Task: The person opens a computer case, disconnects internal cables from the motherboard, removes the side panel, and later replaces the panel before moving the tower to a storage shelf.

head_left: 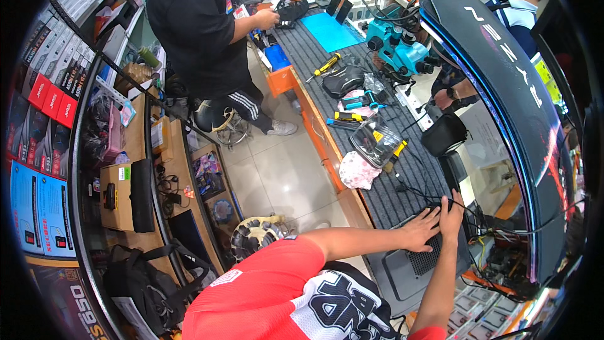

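A dark laptop point(390, 272) lies on the ribbed grey bench mat at the lower right, its keyboard point(423, 260) partly covered by my hands and arms. My left hand point(423, 230) rests flat on its far part, fingers stretched out. Beside it, my right hand point(450, 216) reaches to the laptop's far edge with fingers extended, close to a black cable point(420, 194). Neither hand shows anything held. The fingertips' exact contact is too small to make out.
Beyond lie a clear plastic case point(375, 143), a pink-white cloth point(359, 170), a yellow-black screwdriver point(328, 64) and a black pouch point(445, 133). A teal microscope point(397, 47) stands farther back. A large black panel point(503, 88) rises at right. Another person point(195, 31) stands far left.
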A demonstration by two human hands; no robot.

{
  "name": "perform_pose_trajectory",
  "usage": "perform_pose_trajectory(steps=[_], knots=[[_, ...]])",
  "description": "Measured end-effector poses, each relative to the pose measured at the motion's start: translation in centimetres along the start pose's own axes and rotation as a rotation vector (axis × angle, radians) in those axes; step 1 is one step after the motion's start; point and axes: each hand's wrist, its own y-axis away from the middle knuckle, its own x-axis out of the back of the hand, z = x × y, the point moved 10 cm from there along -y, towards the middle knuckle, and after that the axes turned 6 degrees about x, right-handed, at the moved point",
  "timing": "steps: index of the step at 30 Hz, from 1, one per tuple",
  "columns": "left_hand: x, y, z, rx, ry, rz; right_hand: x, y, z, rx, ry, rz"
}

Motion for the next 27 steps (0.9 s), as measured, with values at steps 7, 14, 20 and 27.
perform_pose_trajectory(steps=[7, 14, 20, 27], knots=[[-1.5, 0.1, -1.0, -0.048, -0.010, 0.177, 4.7, 14.0, 7.3, -0.195, 0.368, -0.020], [-1.9, -1.0, 0.5, -0.141, -0.003, 0.216, 4.6, 29.3, 16.0, -0.640, 0.094, 0.317], [-0.9, -1.7, 0.6, -0.126, -0.043, 0.186, 7.2, 27.9, 13.1, -0.616, -0.224, 0.451], [-4.0, -3.7, 2.4, -0.059, -0.160, 0.051, 6.6, 30.5, 15.8, -0.734, -0.547, 0.468]])
